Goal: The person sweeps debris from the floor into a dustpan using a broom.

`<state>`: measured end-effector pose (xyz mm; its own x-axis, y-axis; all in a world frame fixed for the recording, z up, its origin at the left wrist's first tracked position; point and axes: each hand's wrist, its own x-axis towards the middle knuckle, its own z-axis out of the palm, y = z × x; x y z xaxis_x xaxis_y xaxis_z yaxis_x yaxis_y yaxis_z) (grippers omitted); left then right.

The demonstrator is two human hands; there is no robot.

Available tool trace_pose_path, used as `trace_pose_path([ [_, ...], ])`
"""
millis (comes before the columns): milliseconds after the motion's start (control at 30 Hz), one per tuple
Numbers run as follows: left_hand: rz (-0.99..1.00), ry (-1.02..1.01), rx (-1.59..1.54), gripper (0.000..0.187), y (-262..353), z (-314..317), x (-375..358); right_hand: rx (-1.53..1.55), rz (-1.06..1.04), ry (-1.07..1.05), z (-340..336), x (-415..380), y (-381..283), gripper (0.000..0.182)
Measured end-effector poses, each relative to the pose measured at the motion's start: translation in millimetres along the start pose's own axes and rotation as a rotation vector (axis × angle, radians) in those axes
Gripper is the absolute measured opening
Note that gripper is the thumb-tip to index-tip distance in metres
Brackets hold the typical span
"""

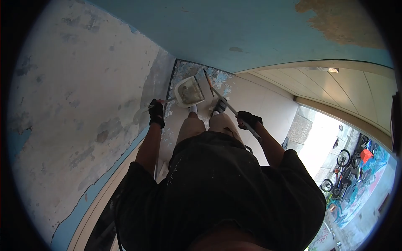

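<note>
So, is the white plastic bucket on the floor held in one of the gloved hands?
No, the white plastic bucket stands alone on the floor, while the left hand holds a scraper and the right hand a long handle.

A slim pale-bladed scraper (161, 101) juts sideways from the gloved left fist; a long grey metal pole (229, 105) slants forward through the gloved right fist.

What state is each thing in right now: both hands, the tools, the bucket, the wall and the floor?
Left hand: gloved, shut on a scraper, held at the wall.
Scraper: gripped, blade end hard to make out.
Right hand: gloved, shut on a long pole.
Long pole: held slanted, far end down by the bucket.
Bucket: upright on the floor, open.
Wall: paint patchy and stripped.
Floor: littered with paint flakes.
</note>
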<state>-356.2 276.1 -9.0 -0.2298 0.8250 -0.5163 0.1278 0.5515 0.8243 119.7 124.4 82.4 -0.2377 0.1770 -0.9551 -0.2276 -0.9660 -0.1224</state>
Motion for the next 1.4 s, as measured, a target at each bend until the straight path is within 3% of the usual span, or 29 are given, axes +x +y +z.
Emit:
trace_pose_path([
  [100, 0.005, -0.002, -0.139, 0.016, -2, -13, 7, 0.487, -0.002, -0.228, 7, 36, -4, 0.018],
  [167, -0.014, 0.005, -0.131, 0.017, 4, -21, -2, 0.339, 0.058, -0.190, 11, 37, -1, 0.018],
  [200, 0.096, 0.014, -0.050, 0.017, 11, -21, -8, 0.188, 0.099, -0.148, 18, 29, -4, 0.018],
  [233, 0.209, 0.020, 0.032, 0.018, 18, -22, -13, 0.184, 0.014, -0.143, 25, 19, 0, 0.017],
  [367, 0.171, 0.027, 0.149, 0.015, 10, -39, -5, 0.000, -0.139, 0.025, 53, 9, 0, 0.016],
  [500, 0.171, -0.003, -0.044, 0.015, 13, -50, -12, 0.006, -0.143, -0.087, 80, 35, -8, 0.016],
  [600, 0.277, 0.003, 0.040, 0.014, 8, -64, -7, 0.126, -0.147, -0.183, 106, 76, -26, 0.016],
  [700, 0.186, 0.012, -0.059, 0.012, 4, -80, -6, 0.115, -0.166, -0.225, 126, 120, -63, 0.011],
  [733, 0.100, 0.031, -0.066, 0.011, 5, -85, -3, 0.378, -0.081, -0.338, 124, 165, -67, 0.010],
  [800, 0.214, 0.002, -0.013, 0.012, 10, -86, -3, 0.643, 0.015, -0.454, 122, 221, -63, 0.009],
  [900, 0.035, -0.020, -0.128, 0.012, 6, -90, 5, 1.082, -0.146, -0.493, 105, 232, -36, 0.011],
  [967, 0.203, -0.046, -0.078, 0.006, 1, -92, 9, 0.972, -0.183, -0.447, 93, 215, -16, 0.010],
  [1000, 0.200, -0.054, -0.080, 0.006, -1, -94, 11, 0.851, -0.212, -0.400, 87, 207, -4, 0.010],
  [1133, 0.174, -0.113, -0.193, 0.007, -7, -94, 28, 0.943, -0.257, -0.370, 85, 163, 37, 0.012],
  [1200, 0.209, -0.119, -0.180, 0.008, -5, -94, 30, 0.544, -0.190, 0.066, 105, 114, 36, 0.011],
  [1267, 0.125, -0.128, -0.256, 0.010, 0, -92, 29, 0.515, -0.245, 0.081, 110, 99, 43, 0.014],
  [1333, 0.160, -0.132, -0.220, 0.010, 2, -89, 27, 0.598, -0.184, -0.144, 103, 103, 50, 0.016],
  [1400, 0.197, -0.133, -0.183, 0.010, 5, -87, 27, 0.631, -0.181, -0.192, 106, 108, 40, 0.017],
])
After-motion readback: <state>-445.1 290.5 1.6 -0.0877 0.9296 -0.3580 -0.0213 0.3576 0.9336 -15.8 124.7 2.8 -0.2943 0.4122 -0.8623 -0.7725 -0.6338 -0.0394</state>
